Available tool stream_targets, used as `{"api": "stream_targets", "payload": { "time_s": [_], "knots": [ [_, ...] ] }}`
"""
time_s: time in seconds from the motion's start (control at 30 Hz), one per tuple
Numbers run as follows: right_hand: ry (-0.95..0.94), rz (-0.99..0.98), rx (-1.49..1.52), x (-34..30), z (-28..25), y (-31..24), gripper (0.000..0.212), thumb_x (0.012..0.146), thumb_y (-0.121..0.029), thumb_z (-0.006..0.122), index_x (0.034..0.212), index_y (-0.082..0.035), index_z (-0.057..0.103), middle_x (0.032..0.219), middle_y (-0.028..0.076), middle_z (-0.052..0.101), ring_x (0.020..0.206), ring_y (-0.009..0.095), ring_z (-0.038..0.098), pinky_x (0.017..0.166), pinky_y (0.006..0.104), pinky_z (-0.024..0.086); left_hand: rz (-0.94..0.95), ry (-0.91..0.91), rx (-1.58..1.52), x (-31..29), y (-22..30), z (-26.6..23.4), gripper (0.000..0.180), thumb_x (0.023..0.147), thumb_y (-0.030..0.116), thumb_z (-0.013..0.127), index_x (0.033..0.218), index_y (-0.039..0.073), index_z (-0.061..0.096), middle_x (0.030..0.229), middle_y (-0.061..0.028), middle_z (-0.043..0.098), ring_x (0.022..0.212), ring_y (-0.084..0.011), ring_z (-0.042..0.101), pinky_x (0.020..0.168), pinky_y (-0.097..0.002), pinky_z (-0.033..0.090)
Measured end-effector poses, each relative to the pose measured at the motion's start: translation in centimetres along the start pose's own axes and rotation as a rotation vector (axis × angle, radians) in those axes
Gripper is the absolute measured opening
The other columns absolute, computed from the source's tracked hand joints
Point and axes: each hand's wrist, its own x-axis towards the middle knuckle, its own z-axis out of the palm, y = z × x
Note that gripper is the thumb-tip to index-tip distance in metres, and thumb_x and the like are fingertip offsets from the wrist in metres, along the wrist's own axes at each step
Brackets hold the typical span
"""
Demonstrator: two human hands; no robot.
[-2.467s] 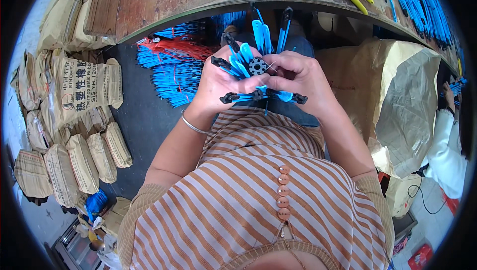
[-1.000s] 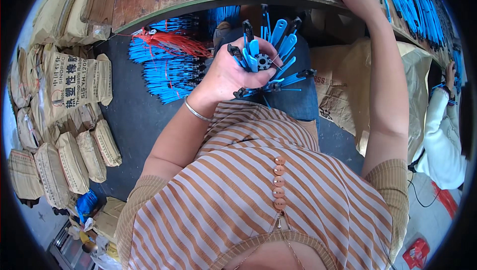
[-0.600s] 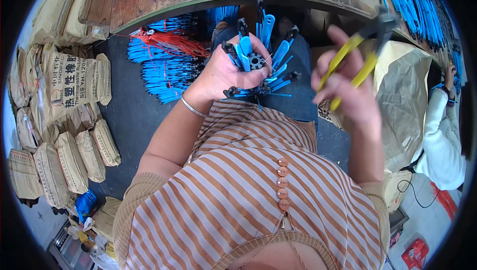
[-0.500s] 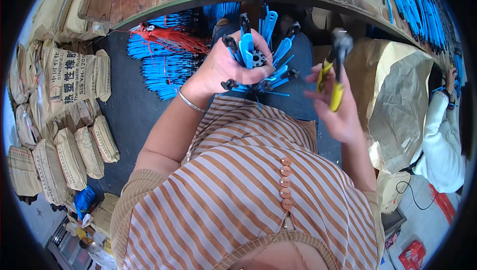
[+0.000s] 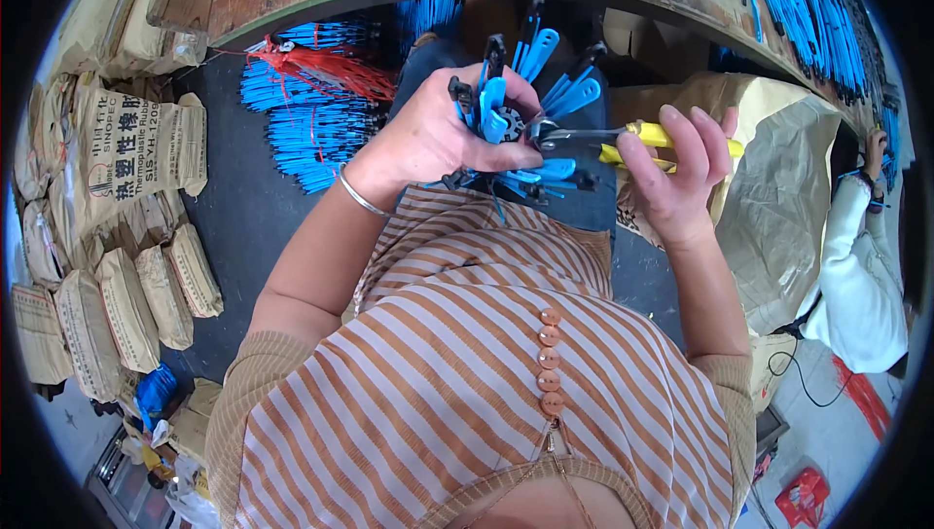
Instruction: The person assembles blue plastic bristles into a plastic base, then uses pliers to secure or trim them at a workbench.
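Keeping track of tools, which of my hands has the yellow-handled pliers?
Your right hand holds the pliers; your left hand, wearing the bangle, grips the black-and-blue assembly.

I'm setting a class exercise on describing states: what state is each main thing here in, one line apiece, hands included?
Blue-and-black assembly: pieces splayed outward
Yellow-handled pliers: handles apart, head at the assembly; bite unclear
Left hand: closed around the assembly
Right hand: holding the pliers
Silver bracelet: being worn
Large paper bag: mouth open
Blue strips: lying in bundles
Red strands: draped over blue strips
Paper sacks: piled together
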Motion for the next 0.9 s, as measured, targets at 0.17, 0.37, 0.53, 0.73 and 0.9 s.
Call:
{"api": "stream_targets", "payload": {
  "time_s": [0.17, 0.37, 0.53, 0.73, 0.9],
  "knots": [
    [-0.050, 0.153, 0.038, 0.3, 0.9, -1.8, 0.042, 0.067, -0.002, 0.067, 0.105, -0.019, 0.060, 0.116, 0.010, 0.047, 0.108, 0.030, 0.040, 0.097, 0.0526, 0.032, 0.014, 0.054, 0.045, 0.4, -0.4, -0.9, 0.032, 0.060, 0.007, 0.079, 0.087, 0.001, 0.064, 0.078, -0.0032, 0.063, 0.074, -0.0096, 0.056, 0.070, -0.0244, 0.046],
    [-0.100, 0.410, 0.168, 0.7, 1.3, -5.1, 0.046, 0.065, 0.003, 0.067, 0.107, -0.014, 0.060, 0.106, 0.010, 0.053, 0.097, 0.028, 0.049, 0.088, 0.0424, 0.042, -0.031, 0.161, 0.040, 0.3, -0.8, -1.3, 0.035, 0.059, 0.008, 0.080, 0.089, 0.000, 0.063, 0.078, -0.0039, 0.063, 0.072, -0.0096, 0.057, 0.068, -0.0243, 0.046],
    [-0.437, 0.332, 0.484, 4.1, -2.2, -0.9, 0.054, 0.064, 0.007, 0.066, 0.114, -0.010, 0.057, 0.096, 0.012, 0.059, 0.084, 0.026, 0.058, 0.072, 0.0322, 0.049, 0.068, 0.065, 0.119, 0.5, -0.6, -2.4, 0.035, 0.058, 0.008, 0.080, 0.089, 0.001, 0.064, 0.078, -0.0044, 0.063, 0.072, -0.0097, 0.058, 0.068, -0.0242, 0.047],
    [-1.510, 0.862, 1.444, 3.4, -0.7, 1.9, 0.064, 0.061, 0.004, 0.066, 0.122, -0.006, 0.050, 0.103, 0.015, 0.059, 0.086, 0.024, 0.060, 0.067, 0.0335, 0.049, -0.073, -0.100, 0.109, 0.4, 0.7, -1.9, 0.037, 0.055, 0.009, 0.078, 0.088, -0.001, 0.065, 0.084, -0.0083, 0.065, 0.080, -0.0158, 0.061, 0.071, -0.0281, 0.049],
    [-1.426, 0.728, 1.784, 1.8, 0.9, 0.9, 0.067, 0.064, 0.004, 0.068, 0.126, -0.003, 0.041, 0.091, 0.013, 0.062, 0.080, 0.022, 0.062, 0.068, 0.0321, 0.050, -0.019, -0.210, 0.033, 0.7, 0.3, -2.3, 0.034, 0.055, 0.007, 0.077, 0.087, 0.000, 0.066, 0.079, -0.0068, 0.065, 0.075, -0.0135, 0.060, 0.071, -0.0259, 0.048]
  ]
}}
